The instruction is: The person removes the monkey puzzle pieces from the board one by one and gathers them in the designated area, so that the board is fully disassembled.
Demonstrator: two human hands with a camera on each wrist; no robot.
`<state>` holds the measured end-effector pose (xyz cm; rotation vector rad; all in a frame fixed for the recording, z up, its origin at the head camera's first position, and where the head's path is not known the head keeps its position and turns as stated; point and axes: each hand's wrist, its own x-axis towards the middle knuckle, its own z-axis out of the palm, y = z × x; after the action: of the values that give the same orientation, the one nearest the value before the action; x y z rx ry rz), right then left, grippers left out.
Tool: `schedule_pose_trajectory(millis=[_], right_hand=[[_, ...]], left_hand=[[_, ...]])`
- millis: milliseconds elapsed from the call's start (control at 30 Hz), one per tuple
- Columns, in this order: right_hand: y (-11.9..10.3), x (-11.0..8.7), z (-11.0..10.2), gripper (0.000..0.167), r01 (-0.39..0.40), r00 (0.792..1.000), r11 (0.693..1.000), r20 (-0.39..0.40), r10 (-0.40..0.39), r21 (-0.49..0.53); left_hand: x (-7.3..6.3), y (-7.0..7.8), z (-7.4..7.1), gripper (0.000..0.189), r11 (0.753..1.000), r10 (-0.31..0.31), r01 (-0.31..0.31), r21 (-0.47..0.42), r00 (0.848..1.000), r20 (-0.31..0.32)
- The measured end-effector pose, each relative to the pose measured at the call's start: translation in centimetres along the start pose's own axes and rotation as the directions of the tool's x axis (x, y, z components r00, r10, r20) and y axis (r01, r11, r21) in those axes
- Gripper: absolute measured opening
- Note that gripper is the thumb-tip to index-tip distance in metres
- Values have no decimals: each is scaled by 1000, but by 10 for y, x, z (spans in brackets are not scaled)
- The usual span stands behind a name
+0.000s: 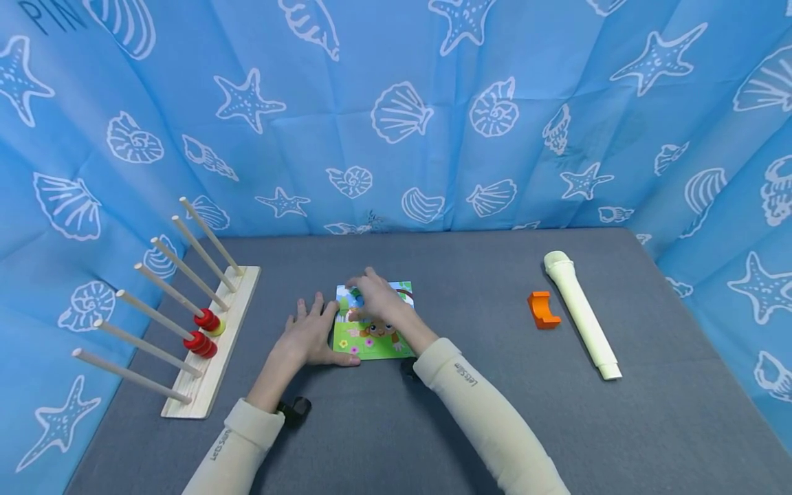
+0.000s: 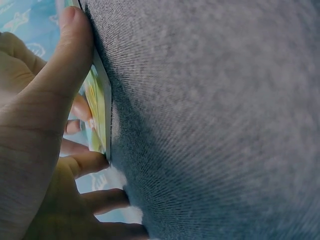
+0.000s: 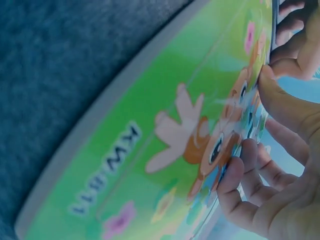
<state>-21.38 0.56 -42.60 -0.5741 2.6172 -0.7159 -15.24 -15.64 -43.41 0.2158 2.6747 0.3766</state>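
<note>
A flat jigsaw puzzle (image 1: 377,349) with a cartoon monkey on green lies on the grey table. My left hand (image 1: 309,337) is spread at its left side; the thumb rests along the near edge and the index fingertip touches the left edge. Over the puzzle's upper left reaches my right hand (image 1: 380,299), fingers bent, with thumb and index finger at a small blue-green puzzle piece (image 1: 355,297). In the right wrist view the right hand (image 3: 280,165) has its other fingertips against the picture, and the piece is partly hidden.
To the left stands a wooden peg rack (image 1: 232,344) with red rings (image 1: 201,344) and a yellow ring (image 1: 218,328). On the right lie an orange curved block (image 1: 543,311) and a pale toy microphone (image 1: 581,313). A blue shell-print curtain (image 1: 371,158) hangs behind the table.
</note>
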Motion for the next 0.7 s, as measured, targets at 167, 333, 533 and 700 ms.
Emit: schedule_pose_trajectory(millis=[167,333,533,700], right_hand=[[2,-1,-3,60,17,1000,1000,0,-17,-4],[1,-3,-5,57,30,1000,999,1,-30,-27],[1,-4,-6,58,36,999,999,3,-36,-22],[1,-4,-7,57,21,1000,999,9,-21,-27]], left_hand=[[1,0,0,117,1000,-5,5,9,1000,1],[1,0,1,116,1000,-7,7,10,1000,1],[1,0,0,116,1000,-6,6,8,1000,2],[0,0,0,116,1000,-6,6,3,1000,2]])
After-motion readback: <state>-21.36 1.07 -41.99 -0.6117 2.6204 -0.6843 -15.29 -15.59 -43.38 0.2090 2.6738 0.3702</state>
